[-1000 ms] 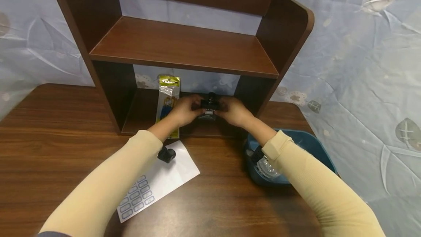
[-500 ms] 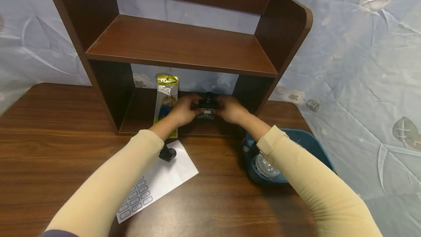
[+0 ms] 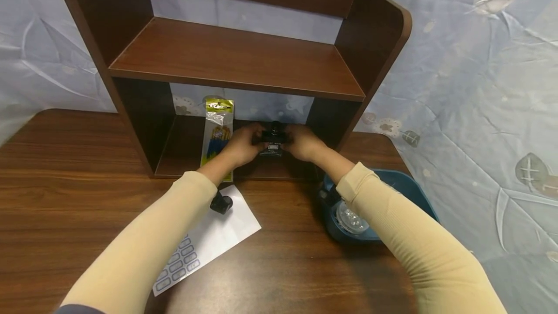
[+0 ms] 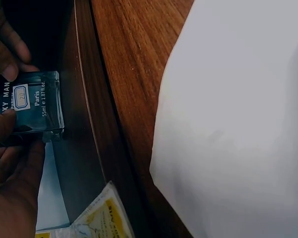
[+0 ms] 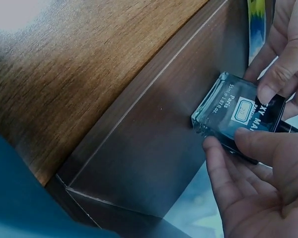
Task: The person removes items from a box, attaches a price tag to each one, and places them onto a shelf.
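A small square glass perfume bottle (image 5: 238, 106) with a black top stands out in both wrist views. White print and a blue-framed number sticker mark its front. In the head view the perfume bottle (image 3: 272, 149) is upright, low in the shelf unit's bottom compartment. My left hand (image 3: 244, 145) grips its left side, thumb on the front. From the other side my right hand (image 3: 303, 142) pinches it between thumb and fingers. The bottle's base comes close over the compartment floor (image 5: 154, 144). Fingers cover parts of its sides and top.
Beside my left hand, a clear packet (image 3: 219, 120) with a yellow header leans in the same compartment. The shelf board (image 3: 244, 57) passes overhead. A sheet of printed labels (image 3: 226, 222) lies on the table; a blue bin (image 3: 407, 185) holding clear packaging stands right.
The head view has shifted slightly, so the scene sits a little further left. Both hands keep their hold on the perfume bottle in nearly the same spot.
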{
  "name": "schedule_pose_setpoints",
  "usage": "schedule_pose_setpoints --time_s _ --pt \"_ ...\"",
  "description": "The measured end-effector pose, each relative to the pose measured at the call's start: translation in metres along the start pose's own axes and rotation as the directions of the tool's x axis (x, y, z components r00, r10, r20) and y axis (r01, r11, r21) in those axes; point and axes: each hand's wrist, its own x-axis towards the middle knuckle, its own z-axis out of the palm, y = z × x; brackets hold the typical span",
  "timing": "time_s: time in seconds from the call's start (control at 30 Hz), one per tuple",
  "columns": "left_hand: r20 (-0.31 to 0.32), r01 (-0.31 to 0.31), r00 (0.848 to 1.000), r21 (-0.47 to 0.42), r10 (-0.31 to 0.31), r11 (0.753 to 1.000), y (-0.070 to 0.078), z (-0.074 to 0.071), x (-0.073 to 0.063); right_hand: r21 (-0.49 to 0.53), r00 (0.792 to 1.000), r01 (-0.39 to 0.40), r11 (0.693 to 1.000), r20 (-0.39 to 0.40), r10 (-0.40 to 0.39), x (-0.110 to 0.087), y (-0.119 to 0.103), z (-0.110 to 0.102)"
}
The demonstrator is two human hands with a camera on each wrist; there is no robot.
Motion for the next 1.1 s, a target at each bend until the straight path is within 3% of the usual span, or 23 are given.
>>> schedule_pose_setpoints --time_s 0.8,1.1 --pt "0.051 0.023 0.998 0.008 -0.023 1.0 0.001 -0.0028 0.001 -0.002 0.999 0.034 0.999 -0.005 -0.034 -0.0015 -0.0014 0.0006" --pt "0.073 0.034 0.997 0.037 -0.037 0.999 0.0017 -0.0044 -0.0002 -0.049 0.999 0.028 0.998 0.018 -0.027 -0.0013 -0.0017 -0.0007"
